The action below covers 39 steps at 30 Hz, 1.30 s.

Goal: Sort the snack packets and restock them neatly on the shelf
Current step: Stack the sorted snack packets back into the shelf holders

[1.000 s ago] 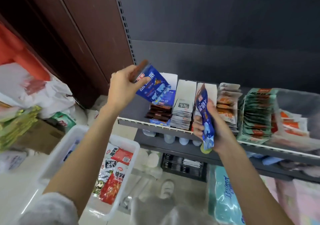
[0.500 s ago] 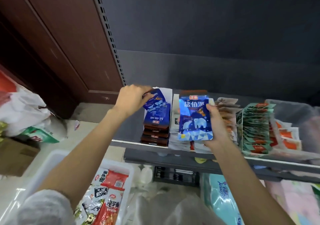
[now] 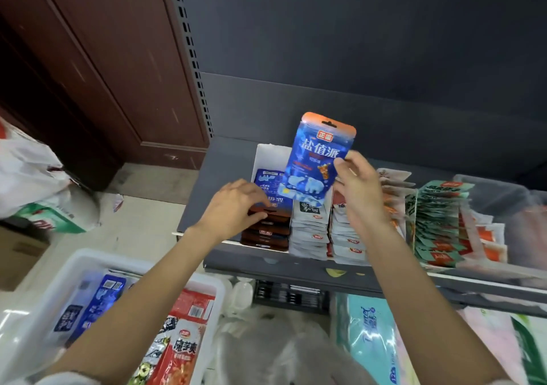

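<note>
A shopper's-eye view of restocking: the right hand (image 3: 359,190) pinches a blue snack packet (image 3: 318,159) by its right edge and holds it upright, face to the camera, above the far end of the blue stack (image 3: 270,207) in its white display box (image 3: 268,155) on the grey shelf (image 3: 225,159). Half a second earlier that packet sat lower, in front of the white packets (image 3: 309,227); it has since risen and swung left toward its own row. The left hand (image 3: 233,210), which a second ago gripped a matching packet in the air, now lies on the near end of the blue stack with fingers curled over the top packets, apparently squaring them; whether it grips one cannot be told. That suggests one blue packet has just gone into place and the next is ready to follow. More blue packets (image 3: 91,304) and red ones (image 3: 182,352) wait in the white bin (image 3: 44,293) at near left, so the sorting looks well short of done
</note>
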### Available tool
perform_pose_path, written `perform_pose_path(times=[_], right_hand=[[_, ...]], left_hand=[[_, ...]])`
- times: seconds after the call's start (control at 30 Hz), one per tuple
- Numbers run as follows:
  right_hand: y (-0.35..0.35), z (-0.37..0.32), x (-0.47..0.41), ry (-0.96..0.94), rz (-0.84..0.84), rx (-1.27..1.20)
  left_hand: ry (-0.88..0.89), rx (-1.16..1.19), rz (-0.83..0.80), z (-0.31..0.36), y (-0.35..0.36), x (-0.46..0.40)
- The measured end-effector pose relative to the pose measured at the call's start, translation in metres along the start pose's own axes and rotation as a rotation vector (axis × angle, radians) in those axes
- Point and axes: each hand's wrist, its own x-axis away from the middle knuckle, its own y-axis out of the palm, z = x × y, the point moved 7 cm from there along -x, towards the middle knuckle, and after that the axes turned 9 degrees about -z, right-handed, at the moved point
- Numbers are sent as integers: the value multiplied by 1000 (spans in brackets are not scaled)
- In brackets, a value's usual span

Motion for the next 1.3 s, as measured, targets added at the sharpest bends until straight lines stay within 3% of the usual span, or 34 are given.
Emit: perform_pose_path(times=[0.27, 0.43, 0.57, 0.7, 0.83, 0.97, 1.03, 1.13, 1.23, 1.3], right_hand=[[53, -4, -40, -172, -41, 452], [49, -7, -39, -227, -17, 505], [63, -9, -32, -422, -91, 930], [74, 27, -30, -384, -261, 1438], [67, 38, -14, -311, -423, 1394], [85, 4, 34, -658, -395, 997], [114, 4, 62, -706, -538, 846], [178, 39, 101, -584, -942, 862], [235, 108, 130, -390, -1306, 1007], [266, 155, 142, -258, -1436, 1063]], left_hand=[[-67, 84, 92, -8, 6, 6], [-61, 106, 47, -9, 11, 7], [-80, 107, 73, -8, 10, 9], [-189, 146, 109, -5, 12, 14], [-335, 299, 223, -2, 5, 40], [-585, 431, 468, -6, -13, 108], [-750, 512, 597, -15, -12, 160], [-1018, 620, 750, -32, 3, 243], [-1278, 631, 691, -51, 41, 313], [-1388, 676, 561, -65, 75, 346]])
